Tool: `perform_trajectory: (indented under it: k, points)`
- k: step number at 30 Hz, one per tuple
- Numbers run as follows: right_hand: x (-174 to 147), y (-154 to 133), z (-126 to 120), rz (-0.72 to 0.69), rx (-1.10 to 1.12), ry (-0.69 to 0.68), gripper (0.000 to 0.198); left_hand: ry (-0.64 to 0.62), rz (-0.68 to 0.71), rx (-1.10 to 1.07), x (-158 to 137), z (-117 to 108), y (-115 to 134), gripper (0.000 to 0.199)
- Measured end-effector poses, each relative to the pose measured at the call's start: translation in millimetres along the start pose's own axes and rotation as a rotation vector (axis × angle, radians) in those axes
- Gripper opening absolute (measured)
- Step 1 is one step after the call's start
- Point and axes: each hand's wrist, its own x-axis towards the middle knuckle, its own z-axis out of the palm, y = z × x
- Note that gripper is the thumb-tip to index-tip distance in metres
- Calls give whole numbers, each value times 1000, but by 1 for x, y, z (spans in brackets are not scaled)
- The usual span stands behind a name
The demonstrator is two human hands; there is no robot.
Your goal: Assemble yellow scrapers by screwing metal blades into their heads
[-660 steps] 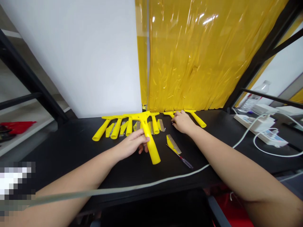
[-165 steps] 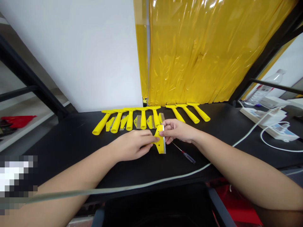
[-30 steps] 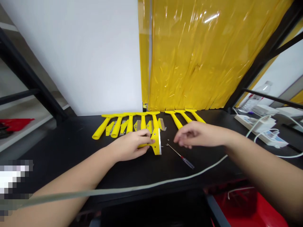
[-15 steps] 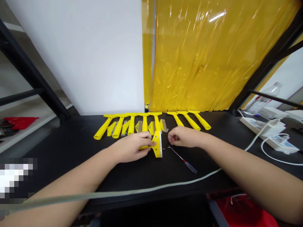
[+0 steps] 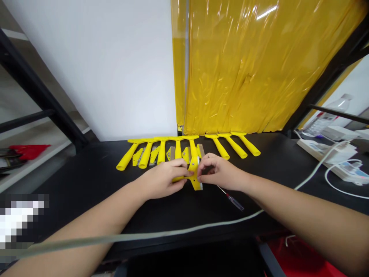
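My left hand (image 5: 164, 177) is closed round the handle of a yellow scraper (image 5: 195, 173), holding it low over the black table with the head to the right. A pale strip, which looks like the blade, runs along the head's right edge. The fingers of my right hand (image 5: 219, 172) are pinched together at that edge of the head; what they hold, if anything, is too small to see. A screwdriver (image 5: 235, 202) with a clear handle lies below my right hand, its tip hidden by the hand.
Several yellow scraper handles (image 5: 127, 156) lie in a row along the back, with yellow head plates (image 5: 155, 154) and metal blades among them. A white cable (image 5: 178, 231) crosses the front. A power strip (image 5: 331, 159) and a plastic bottle (image 5: 328, 115) stand at the right.
My right hand has moved left and slightly down from the small metal bits on the table to the scraper's head. My left hand keeps its hold on the scraper.
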Motion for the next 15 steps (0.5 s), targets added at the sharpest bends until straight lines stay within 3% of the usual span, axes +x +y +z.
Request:
perform_trajectory:
  k: [8, 15]
  points:
    - [6, 6, 9, 209, 238, -92, 11, 68, -4, -4, 0, 2, 5, 29]
    - [15, 5, 16, 226, 260, -35, 17, 84, 1, 72, 1, 6, 3, 28]
